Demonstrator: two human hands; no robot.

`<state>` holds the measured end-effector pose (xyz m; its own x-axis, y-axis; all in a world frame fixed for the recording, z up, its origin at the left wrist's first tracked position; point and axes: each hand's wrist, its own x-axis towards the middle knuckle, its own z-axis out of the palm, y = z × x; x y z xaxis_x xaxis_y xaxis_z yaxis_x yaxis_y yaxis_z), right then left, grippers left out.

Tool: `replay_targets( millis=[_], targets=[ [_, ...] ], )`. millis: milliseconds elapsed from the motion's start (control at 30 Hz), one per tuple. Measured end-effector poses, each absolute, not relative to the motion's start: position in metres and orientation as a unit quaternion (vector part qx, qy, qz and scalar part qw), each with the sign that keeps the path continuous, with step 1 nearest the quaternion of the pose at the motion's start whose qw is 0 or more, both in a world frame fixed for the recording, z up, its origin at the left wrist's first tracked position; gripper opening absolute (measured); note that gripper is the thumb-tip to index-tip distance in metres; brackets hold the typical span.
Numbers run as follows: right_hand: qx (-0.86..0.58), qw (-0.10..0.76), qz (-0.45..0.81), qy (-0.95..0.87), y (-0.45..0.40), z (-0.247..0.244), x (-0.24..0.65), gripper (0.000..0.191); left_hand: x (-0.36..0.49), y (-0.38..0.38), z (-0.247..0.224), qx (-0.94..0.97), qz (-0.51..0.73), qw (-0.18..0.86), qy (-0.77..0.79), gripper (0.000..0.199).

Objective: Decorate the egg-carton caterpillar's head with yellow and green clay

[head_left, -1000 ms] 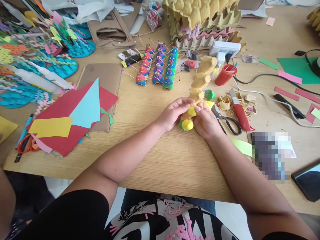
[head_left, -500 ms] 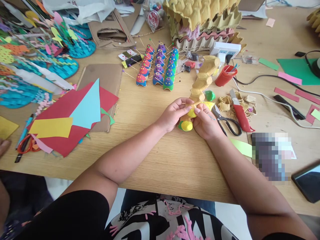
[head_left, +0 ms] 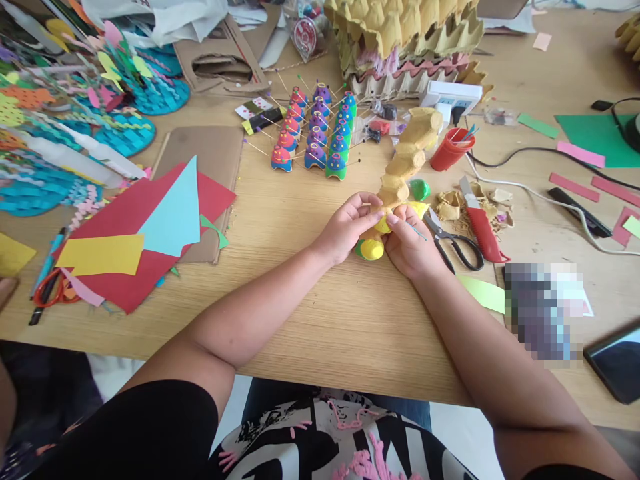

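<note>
Both of my hands are on a tan egg-carton strip [head_left: 405, 162] that runs away from me in a row of cups. Its near cups are covered in yellow clay, ending in a rounded yellow and green end [head_left: 371, 249]. My left hand [head_left: 353, 223] pinches the strip from the left. My right hand [head_left: 410, 243] closes on it from the right, and a thin blue stick [head_left: 417, 232] pokes out by its fingers. Fingers hide the part between them. Beyond the right hand lie a green clay lump [head_left: 419, 190] and black-handled scissors [head_left: 457, 247].
Several painted carton caterpillars [head_left: 316, 133] with pins stand ahead. A red cup [head_left: 453, 149], a red-handled knife [head_left: 484, 230] and carton scraps [head_left: 450, 205] are at right. Coloured sheets [head_left: 170, 210] lie left, stacked egg trays [head_left: 400, 40] behind. Another person's hand [head_left: 6, 291] shows at the left edge.
My hands stay at the same spot on the strip, with only slight finger movement. The view has shifted a little. The other person's hand at the left edge has moved slightly out of view.
</note>
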<state>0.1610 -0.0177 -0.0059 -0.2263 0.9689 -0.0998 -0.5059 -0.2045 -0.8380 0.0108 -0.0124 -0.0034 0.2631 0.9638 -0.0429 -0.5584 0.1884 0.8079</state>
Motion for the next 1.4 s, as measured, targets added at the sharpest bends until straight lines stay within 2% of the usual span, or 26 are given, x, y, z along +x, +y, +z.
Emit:
replay_targets(
  millis=[200,467,767,1267,1400],
  targets=[
    [-0.329,0.541,0.692,-0.347,-0.018,-0.007,0.16,0.064,0.011,-0.012,-0.004,0.341,0.539,0.715,0.286,0.046],
    [-0.32,0.519,0.707,-0.358,-0.012,-0.011,0.167,0.055,0.006,-0.01,-0.001,0.308,0.518,0.734,0.313,0.048],
    [-0.319,0.536,0.706,-0.334,-0.015,-0.008,0.166,0.058,0.003,-0.006,0.0,0.278,0.515,0.748,0.314,0.035],
    [-0.355,0.576,0.642,-0.36,-0.019,-0.007,0.161,0.06,0.003,-0.005,0.001,0.27,0.509,0.752,0.32,0.027],
    [-0.361,0.581,0.625,-0.376,-0.018,-0.006,0.163,0.062,0.0,-0.004,-0.002,0.273,0.498,0.769,0.291,0.034]
  ],
)
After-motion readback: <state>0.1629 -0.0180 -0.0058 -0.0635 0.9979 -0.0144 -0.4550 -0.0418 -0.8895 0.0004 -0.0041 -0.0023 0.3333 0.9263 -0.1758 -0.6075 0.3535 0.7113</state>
